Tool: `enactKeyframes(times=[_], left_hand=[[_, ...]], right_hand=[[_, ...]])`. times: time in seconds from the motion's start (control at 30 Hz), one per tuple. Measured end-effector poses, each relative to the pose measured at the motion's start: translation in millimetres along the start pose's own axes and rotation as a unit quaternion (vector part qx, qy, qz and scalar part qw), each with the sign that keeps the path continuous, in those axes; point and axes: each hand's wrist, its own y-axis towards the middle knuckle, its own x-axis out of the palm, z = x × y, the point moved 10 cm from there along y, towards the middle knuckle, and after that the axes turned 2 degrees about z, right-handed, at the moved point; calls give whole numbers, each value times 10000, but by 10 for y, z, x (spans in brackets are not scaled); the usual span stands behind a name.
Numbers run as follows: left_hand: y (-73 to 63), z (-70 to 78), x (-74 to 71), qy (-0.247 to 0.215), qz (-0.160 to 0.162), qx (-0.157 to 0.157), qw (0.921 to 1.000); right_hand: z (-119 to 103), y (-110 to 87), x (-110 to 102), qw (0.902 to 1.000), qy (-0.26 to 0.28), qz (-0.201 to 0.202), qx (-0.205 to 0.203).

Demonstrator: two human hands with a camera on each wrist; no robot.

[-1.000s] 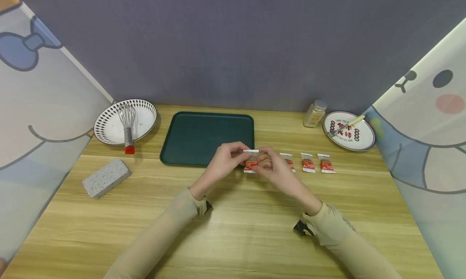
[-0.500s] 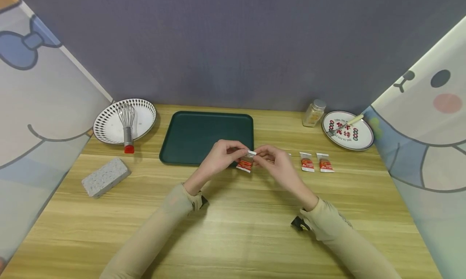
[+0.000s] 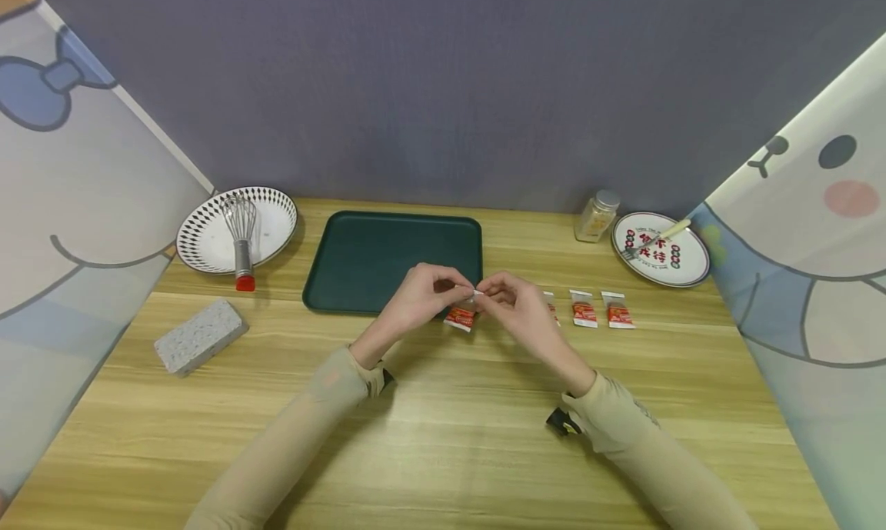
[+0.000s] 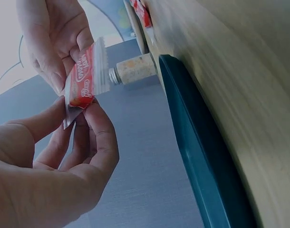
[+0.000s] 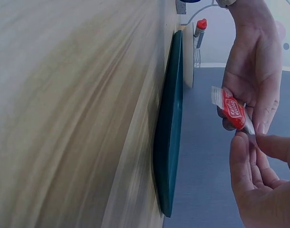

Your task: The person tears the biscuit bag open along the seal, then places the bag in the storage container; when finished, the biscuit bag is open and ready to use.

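Note:
Both hands meet over the front right corner of a dark green tray (image 3: 394,253), holding one small wrapped snack packet (image 3: 460,315) with a red band, clear film and pale crimped ends. My left hand (image 3: 420,293) pinches its upper end between thumb and fingers. Right beside that, my right hand (image 3: 517,312) pinches the same end, fingertips close against the left ones. In the left wrist view the packet (image 4: 83,78) slants away from the fingertips, its far crimped end free. The right wrist view shows the packet (image 5: 234,113) hanging off the pinched seal.
To the right lie a partly hidden packet (image 3: 551,307) and two similar packets (image 3: 584,309). Behind them stand a spice jar (image 3: 597,216) and a plate (image 3: 685,267) with a fork (image 3: 654,241). At left are a whisk (image 3: 242,241) on a patterned plate (image 3: 197,241) and a grey block (image 3: 201,336).
The packet has tilted and shifted slightly left. My right hand has moved left, and the fingertips of both hands have drawn together at the packet's upper end.

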Motion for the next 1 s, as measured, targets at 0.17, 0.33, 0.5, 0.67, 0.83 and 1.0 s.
enactKeyframes(times=[0.17,0.33,0.5,0.67,0.83,1.0], left_hand=[[2,-27,-25,47,69,-58,9999],[18,0,-29,78,43,53,9999],[54,53,-5,49,6,137,9999],[54,89,5,8,-3,170,9999],[31,91,-8,-106,122,69,9998],[23,21,-2,-645,305,-336,9969]], right_hand=[[32,20,-4,9998,142,135,27],[49,39,7,9993,284,238,-22],[45,55,-6,9989,285,363,-46],[25,68,-27,9986,190,479,-129],[-32,62,-44,9966,69,733,-372],[-151,31,-59,9903,-263,1092,-820]])
